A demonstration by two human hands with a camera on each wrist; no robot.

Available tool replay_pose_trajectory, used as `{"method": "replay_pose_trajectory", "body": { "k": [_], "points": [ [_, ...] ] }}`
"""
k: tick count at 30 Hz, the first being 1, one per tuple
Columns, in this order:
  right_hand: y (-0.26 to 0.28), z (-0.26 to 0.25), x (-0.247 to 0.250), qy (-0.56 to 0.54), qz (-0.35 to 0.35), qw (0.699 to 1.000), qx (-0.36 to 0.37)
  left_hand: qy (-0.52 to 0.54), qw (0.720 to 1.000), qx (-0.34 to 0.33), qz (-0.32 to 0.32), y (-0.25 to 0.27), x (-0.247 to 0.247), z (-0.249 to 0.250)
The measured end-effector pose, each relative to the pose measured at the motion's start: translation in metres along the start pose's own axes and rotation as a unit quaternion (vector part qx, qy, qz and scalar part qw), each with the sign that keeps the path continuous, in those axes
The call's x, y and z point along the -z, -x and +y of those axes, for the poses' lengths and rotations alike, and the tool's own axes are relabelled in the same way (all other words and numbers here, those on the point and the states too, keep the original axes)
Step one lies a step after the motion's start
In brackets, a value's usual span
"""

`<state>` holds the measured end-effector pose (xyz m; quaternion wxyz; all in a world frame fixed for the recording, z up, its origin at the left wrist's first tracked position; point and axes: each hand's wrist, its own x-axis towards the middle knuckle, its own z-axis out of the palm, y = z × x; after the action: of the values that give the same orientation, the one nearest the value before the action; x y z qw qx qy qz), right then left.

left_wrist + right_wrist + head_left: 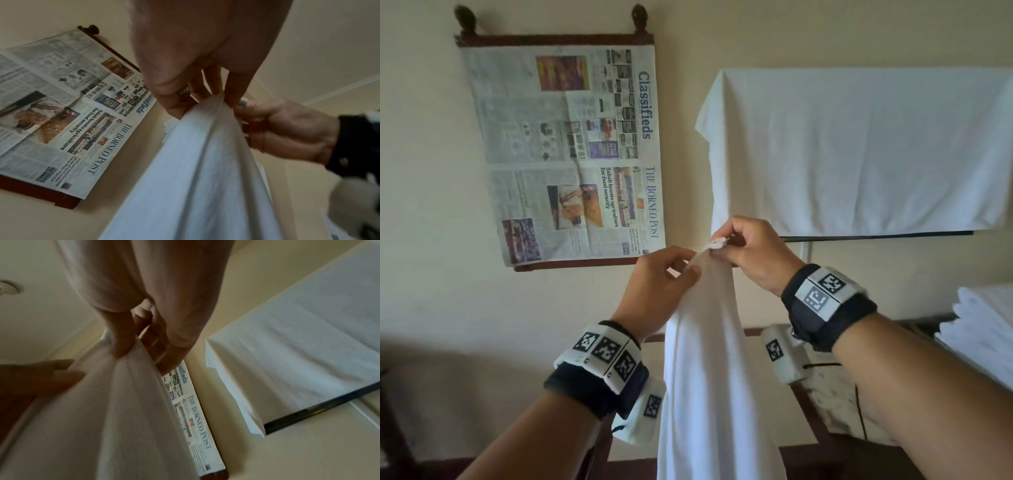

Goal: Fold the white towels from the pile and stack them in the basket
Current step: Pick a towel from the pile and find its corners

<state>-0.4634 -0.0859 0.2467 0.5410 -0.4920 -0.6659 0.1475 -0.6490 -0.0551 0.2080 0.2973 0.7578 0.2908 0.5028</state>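
A white towel (pixel 705 359) hangs in long folds from both raised hands in front of the wall. My right hand (pixel 743 246) pinches its top corner, where a small white tag sticks out. Just below and to the left, my left hand (pixel 671 274) pinches the towel's edge between thumb and fingers. In the left wrist view the towel (pixel 195 170) drops away from the left fingers (pixel 216 81), with the right hand (pixel 287 129) beyond. The right wrist view shows the right thumb pressed on the bunched towel (pixel 123 402). The basket is out of sight.
A stack of folded white towels (pixel 983 329) lies at the right edge. A white cloth (pixel 859 150) covers something mounted on the wall above. A newspaper (pixel 571 154) hangs over a wooden frame on the left wall. Dark wooden furniture stands low in view.
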Motion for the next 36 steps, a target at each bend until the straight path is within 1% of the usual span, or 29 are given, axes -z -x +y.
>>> {"method": "replay_pose_trajectory", "body": {
  "k": [2,4,7,10,11,13,16,17,18,19,20,21,22,23,24,25,26,27,30,33,34,36],
  "points": [
    [-0.005,-0.013,0.003,0.019,0.040,0.999,0.023,-0.028,0.999,-0.006,0.020,0.005,-0.004,-0.007],
    [-0.009,-0.024,0.008,0.024,0.083,0.996,0.035,-0.059,0.998,0.004,0.032,0.014,-0.010,-0.024],
    [-0.018,-0.034,0.017,0.030,0.153,0.987,0.042,-0.093,0.992,0.072,0.035,0.034,-0.019,-0.060],
    [-0.023,-0.036,0.026,0.042,0.218,0.973,0.056,-0.105,0.986,0.127,0.001,0.061,-0.027,-0.091],
    [-0.024,-0.034,0.028,0.044,0.232,0.970,0.052,-0.104,0.985,0.140,-0.006,0.067,-0.029,-0.098],
    [-0.023,-0.025,0.032,0.048,0.246,0.968,0.030,-0.069,0.983,0.169,-0.020,0.071,-0.027,-0.109],
    [-0.016,-0.013,0.038,0.060,0.249,0.966,0.008,-0.006,0.981,0.193,-0.013,0.062,-0.019,-0.109],
    [-0.013,-0.014,0.040,0.066,0.236,0.970,0.006,0.005,0.980,0.198,-0.005,0.057,-0.016,-0.107],
    [-0.010,-0.016,0.040,0.075,0.206,0.976,0.003,0.013,0.980,0.199,0.004,0.052,-0.014,-0.103],
    [-0.006,-0.019,0.040,0.082,0.156,0.984,-0.004,0.015,0.980,0.196,0.014,0.045,-0.013,-0.097],
    [-0.003,-0.021,0.038,0.088,0.084,0.992,-0.022,0.014,0.981,0.191,0.018,0.037,-0.012,-0.088],
    [0.001,-0.023,0.034,0.086,-0.006,0.995,-0.049,0.012,0.982,0.186,0.023,0.029,-0.012,-0.080],
    [0.007,-0.022,0.027,0.091,-0.101,0.987,-0.083,0.009,0.983,0.180,0.028,0.020,-0.012,-0.072],
    [0.013,-0.019,0.017,0.116,-0.186,0.970,-0.109,0.008,0.985,0.172,0.028,0.013,-0.013,-0.063],
    [0.020,-0.013,0.006,0.157,-0.248,0.949,-0.120,0.006,0.987,0.161,0.026,0.008,-0.014,-0.053],
    [0.029,-0.007,-0.006,0.192,-0.285,0.931,-0.121,0.007,0.989,0.149,0.023,0.005,-0.016,-0.044],
    [0.037,-0.001,-0.017,0.220,-0.298,0.921,-0.118,0.012,0.990,0.138,0.017,0.003,-0.018,-0.034],
    [0.044,0.003,-0.026,0.241,-0.291,0.919,-0.111,0.024,0.991,0.128,0.010,0.004,-0.020,-0.027],
    [0.045,0.016,-0.034,0.238,-0.210,0.946,-0.072,0.092,0.988,0.124,-0.004,0.016,-0.017,-0.015],
    [0.035,0.021,-0.025,0.197,-0.132,0.969,-0.074,0.188,0.967,0.167,-0.039,0.040,-0.004,-0.033],
    [0.031,0.021,-0.022,0.193,-0.113,0.972,-0.069,0.200,0.963,0.176,-0.045,0.052,-0.001,-0.042],
    [0.024,0.015,-0.019,0.188,-0.076,0.978,-0.053,0.185,0.964,0.186,-0.035,0.076,-0.003,-0.067]
  ]
}}
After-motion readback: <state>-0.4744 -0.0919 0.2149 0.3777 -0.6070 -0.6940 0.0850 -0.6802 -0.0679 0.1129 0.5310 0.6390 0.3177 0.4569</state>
